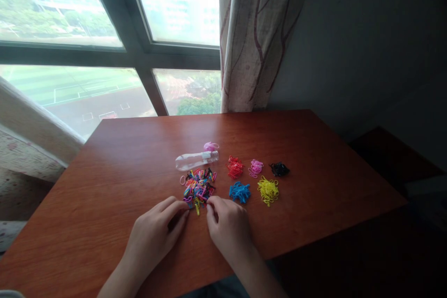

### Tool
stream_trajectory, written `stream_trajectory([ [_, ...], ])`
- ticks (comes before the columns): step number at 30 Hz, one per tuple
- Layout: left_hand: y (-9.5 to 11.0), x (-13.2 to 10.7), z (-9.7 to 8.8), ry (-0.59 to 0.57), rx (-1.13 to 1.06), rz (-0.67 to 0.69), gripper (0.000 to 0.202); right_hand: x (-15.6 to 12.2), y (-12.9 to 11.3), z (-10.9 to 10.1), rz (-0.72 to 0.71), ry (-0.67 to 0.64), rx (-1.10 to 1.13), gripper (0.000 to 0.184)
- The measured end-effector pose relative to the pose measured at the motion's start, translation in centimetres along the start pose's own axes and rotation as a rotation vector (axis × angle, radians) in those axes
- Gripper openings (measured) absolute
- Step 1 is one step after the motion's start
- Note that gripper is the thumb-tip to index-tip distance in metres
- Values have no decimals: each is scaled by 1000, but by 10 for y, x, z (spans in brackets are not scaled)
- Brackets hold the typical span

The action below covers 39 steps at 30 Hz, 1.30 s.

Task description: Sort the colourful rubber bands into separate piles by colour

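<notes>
A mixed pile of small rubber bands point(199, 185) in many colours lies on the wooden table. My left hand point(157, 223) rests at the pile's near left edge, thumb and fingers brought together at the tips. At the near right edge is my right hand point(228, 223), its thumb and index finger also pinched close. Whatever lies between either set of fingertips is too small to make out. To the right sit single-colour heaps: red bands point(235, 167), blue bands point(240, 192), pink bands point(256, 167), yellow bands point(268, 191) and black bands point(279, 169).
Behind the mixed pile a clear plastic bottle point(192, 160) lies on its side, with light pink bands point(210, 146) beside its neck. The table point(132, 163) reaches the window point(139, 58) and a curtain point(254, 32). A pale rounded object point(10, 294) shows at the lower left corner.
</notes>
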<state>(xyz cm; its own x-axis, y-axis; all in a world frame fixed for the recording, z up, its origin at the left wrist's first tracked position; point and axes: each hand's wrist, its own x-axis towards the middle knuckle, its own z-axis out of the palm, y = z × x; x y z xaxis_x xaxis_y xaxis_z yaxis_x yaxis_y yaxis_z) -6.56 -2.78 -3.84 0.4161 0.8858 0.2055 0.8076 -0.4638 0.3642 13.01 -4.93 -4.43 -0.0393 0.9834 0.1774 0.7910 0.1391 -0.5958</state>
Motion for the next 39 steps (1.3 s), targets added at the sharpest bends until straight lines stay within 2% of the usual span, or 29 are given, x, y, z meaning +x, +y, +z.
stream_trajectory([
  [16,-1,-3,1,38,-91,-37,16,-2,-2,-3,-7,-32,-28,10],
  [25,2,-1,-1,35,-58,-51,18,-2,-3,-2,-15,-33,-58,11],
  [39,0,-1,0,18,-54,-54,19,-2,1,-5,4,41,123,10],
])
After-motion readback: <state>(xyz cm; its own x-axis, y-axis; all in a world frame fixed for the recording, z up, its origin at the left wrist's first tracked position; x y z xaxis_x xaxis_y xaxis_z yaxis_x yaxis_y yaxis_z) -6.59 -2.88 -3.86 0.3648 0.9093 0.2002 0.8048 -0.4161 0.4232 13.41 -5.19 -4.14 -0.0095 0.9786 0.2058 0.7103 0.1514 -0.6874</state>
